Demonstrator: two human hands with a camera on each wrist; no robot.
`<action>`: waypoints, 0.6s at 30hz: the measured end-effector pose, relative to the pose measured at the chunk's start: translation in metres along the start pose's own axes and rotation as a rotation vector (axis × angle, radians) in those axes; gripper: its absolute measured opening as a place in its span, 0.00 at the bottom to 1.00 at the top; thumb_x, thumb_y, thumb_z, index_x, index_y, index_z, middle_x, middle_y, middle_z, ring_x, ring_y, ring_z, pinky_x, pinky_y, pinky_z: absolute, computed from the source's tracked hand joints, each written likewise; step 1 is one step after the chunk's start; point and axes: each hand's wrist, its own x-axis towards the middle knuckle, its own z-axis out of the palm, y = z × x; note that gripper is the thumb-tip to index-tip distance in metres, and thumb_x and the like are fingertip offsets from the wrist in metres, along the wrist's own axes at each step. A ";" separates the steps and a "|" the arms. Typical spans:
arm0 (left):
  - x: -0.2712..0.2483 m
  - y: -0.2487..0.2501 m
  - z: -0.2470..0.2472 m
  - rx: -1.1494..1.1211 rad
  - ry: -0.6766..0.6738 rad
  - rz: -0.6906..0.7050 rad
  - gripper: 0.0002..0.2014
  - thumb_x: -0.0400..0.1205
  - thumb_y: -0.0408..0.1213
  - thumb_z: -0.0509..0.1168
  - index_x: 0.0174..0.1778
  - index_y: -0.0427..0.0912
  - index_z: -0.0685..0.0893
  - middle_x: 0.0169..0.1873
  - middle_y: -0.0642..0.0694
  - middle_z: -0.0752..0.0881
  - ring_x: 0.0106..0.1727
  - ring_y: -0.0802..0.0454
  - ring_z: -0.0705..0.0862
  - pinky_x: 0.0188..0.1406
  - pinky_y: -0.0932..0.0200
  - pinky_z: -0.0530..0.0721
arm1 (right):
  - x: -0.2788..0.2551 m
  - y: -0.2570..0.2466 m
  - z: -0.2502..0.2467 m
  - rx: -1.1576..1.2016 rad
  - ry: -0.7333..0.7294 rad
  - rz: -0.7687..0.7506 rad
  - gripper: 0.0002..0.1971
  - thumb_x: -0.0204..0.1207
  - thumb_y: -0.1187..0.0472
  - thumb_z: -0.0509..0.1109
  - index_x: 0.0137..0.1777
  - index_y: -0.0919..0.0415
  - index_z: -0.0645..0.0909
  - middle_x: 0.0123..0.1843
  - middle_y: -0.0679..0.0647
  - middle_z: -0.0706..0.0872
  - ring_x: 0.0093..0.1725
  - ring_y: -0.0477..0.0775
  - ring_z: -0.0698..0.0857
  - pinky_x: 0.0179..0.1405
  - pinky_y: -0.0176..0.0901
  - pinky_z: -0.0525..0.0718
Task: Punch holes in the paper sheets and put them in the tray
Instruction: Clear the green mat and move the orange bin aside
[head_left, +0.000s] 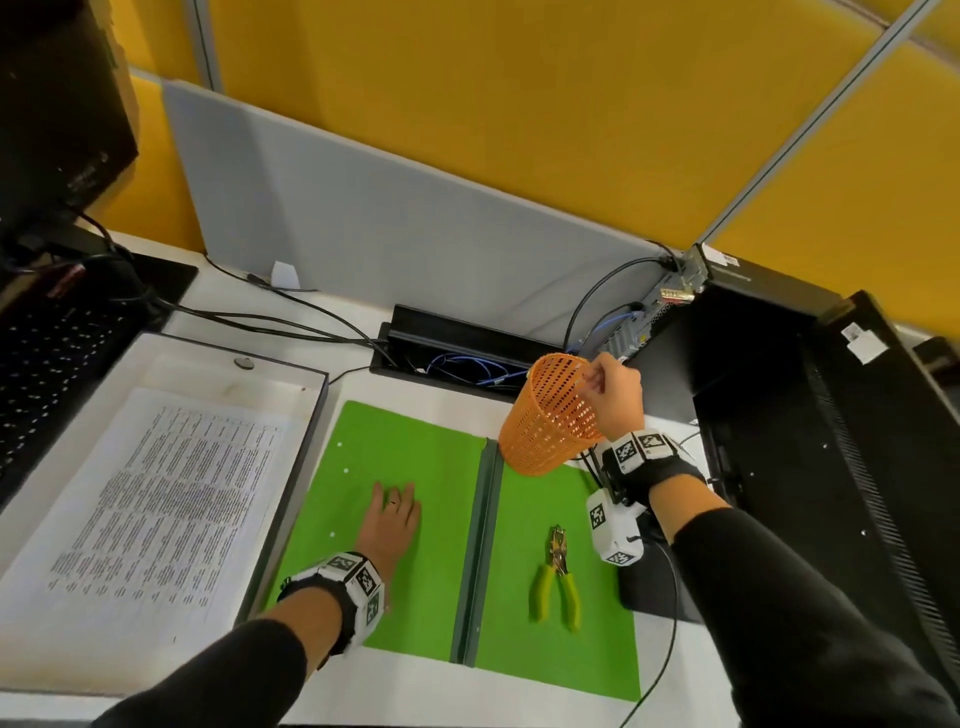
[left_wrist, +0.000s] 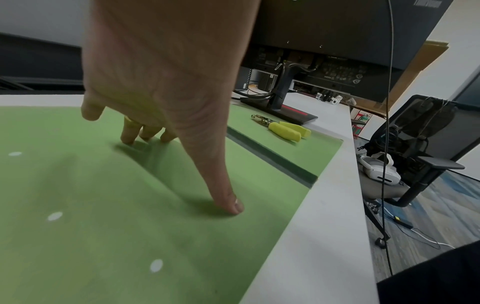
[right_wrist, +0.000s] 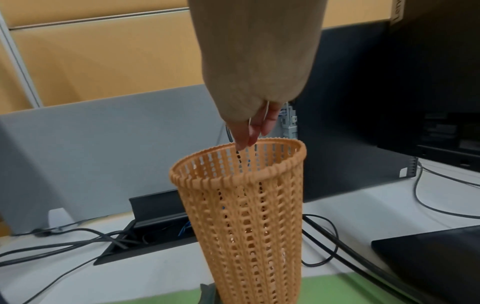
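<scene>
An open green folder (head_left: 436, 467) lies flat on the desk, with small punched holes near its left edge. My left hand (head_left: 392, 514) presses flat on its left leaf, fingers and thumb spread (left_wrist: 197, 168). A hole punch (head_left: 557, 571) with yellow-green handles lies on the right leaf (left_wrist: 283, 127), untouched. To the left stands a white tray (head_left: 182, 358) holding printed paper sheets (head_left: 156, 499). My right hand (head_left: 597, 382) pinches the rim of a tilted orange mesh basket (head_left: 550, 421) at the folder's far right corner; its fingertips (right_wrist: 241, 144) sit at the rim of the basket (right_wrist: 246, 216).
A black keyboard (head_left: 47, 353) lies left of the tray. A cable box (head_left: 457, 338) with loose cables runs along the grey partition. A black computer case (head_left: 779, 415) and monitor stand at the right. An office chair (left_wrist: 415, 154) is beyond the desk edge.
</scene>
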 end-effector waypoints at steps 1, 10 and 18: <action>0.000 0.000 0.000 -0.003 0.004 -0.004 0.38 0.85 0.41 0.60 0.84 0.33 0.45 0.83 0.30 0.44 0.83 0.34 0.51 0.81 0.33 0.48 | 0.000 0.001 -0.002 -0.002 -0.003 0.007 0.08 0.69 0.78 0.67 0.40 0.65 0.79 0.37 0.60 0.84 0.36 0.58 0.84 0.45 0.56 0.87; 0.000 -0.003 0.005 0.009 -0.014 0.035 0.54 0.76 0.59 0.67 0.84 0.34 0.41 0.82 0.30 0.42 0.84 0.34 0.48 0.81 0.32 0.47 | -0.003 -0.012 -0.006 0.057 0.010 -0.014 0.04 0.75 0.67 0.69 0.41 0.67 0.83 0.38 0.61 0.85 0.37 0.53 0.80 0.40 0.43 0.78; -0.035 -0.047 0.021 -0.055 -0.044 -0.084 0.59 0.73 0.61 0.69 0.83 0.31 0.38 0.82 0.32 0.38 0.84 0.35 0.42 0.82 0.35 0.44 | -0.021 -0.075 0.073 0.104 -0.159 -0.338 0.05 0.75 0.70 0.66 0.41 0.68 0.83 0.43 0.64 0.84 0.45 0.59 0.80 0.44 0.45 0.74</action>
